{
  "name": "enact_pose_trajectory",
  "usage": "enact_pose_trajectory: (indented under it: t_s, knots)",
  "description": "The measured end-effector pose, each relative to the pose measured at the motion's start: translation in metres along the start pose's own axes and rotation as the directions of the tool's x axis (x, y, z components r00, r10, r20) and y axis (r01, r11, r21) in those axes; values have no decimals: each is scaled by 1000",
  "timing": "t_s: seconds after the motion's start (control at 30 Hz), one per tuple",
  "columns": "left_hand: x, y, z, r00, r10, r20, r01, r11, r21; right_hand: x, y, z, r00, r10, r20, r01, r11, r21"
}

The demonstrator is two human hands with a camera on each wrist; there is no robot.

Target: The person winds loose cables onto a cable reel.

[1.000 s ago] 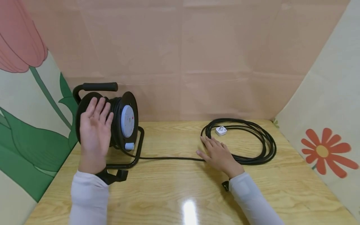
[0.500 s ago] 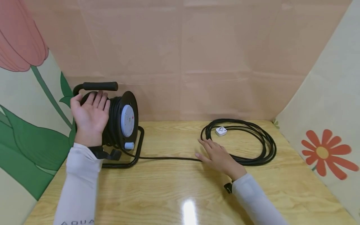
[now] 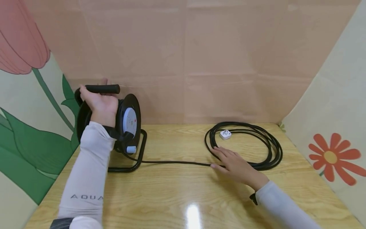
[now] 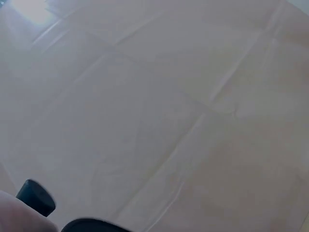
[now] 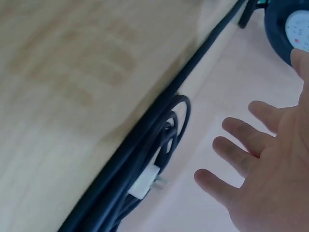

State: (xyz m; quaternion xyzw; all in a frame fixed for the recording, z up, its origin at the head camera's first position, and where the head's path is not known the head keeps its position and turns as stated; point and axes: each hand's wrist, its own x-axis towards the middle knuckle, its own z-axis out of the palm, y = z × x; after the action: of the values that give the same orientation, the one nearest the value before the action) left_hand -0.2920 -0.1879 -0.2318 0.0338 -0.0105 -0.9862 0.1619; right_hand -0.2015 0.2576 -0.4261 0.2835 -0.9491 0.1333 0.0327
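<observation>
Two hands in view, both over the light wooden table (image 3: 177, 190). Left hand (image 3: 100, 103) is at the black tubular carry handle (image 3: 101, 88) of the black round plastic cable reel (image 3: 123, 122); thumb lies on the grip and fingertips show behind the bar, so it's wrapped round it. Reel stands upright in its black wire frame directly below that hand, white socket face with a red dot turned toward the right hand. Left wrist view shows only the handle's end (image 4: 36, 197) and the peach paper backdrop (image 4: 169, 96).

Right hand (image 3: 235, 163) lies flat, palm down, fingers straight and spread, holding nothing. The loose coil of black rubber cable (image 3: 270, 149) sits under and just beyond its fingers; fingertips touch or nearly touch the near strand, can't tell which. White three-pin plug (image 3: 225, 134) lies inside the coil, beyond the fingertips. One straight run of cable goes from the fingertips across to the reel's base.
</observation>
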Motion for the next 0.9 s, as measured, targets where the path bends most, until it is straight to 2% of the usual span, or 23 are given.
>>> enact_pose_trajectory:
  t_s: [0.1, 0.2, 0.33, 0.57, 0.73, 0.9]
  knots:
    - [4, -11, 2, 998, 61, 12, -60, 994, -95, -6, 4, 0, 1000, 11, 1, -11, 1000, 17]
    - [5, -18, 1, 993, 110, 49, -104, 988, -115, -10, 6, 0, 1000, 26, 2, -26, 999, 29]
    - [8, -24, -1, 986, 144, 87, -137, 987, -79, -13, 8, 1, 999, 40, -5, -40, 999, 36]
    - [10, -25, 1, 978, 201, 53, -201, 979, 10, -11, 10, 4, 999, 37, -24, -37, 999, 36]
    - [12, -23, 1, 981, 193, 38, -195, 979, 63, -13, 11, 5, 999, 51, -16, -51, 998, 40]
    - [15, -18, 3, 992, 121, 44, -125, 986, 106, -13, 14, 5, 998, 62, -32, -61, 997, 50]
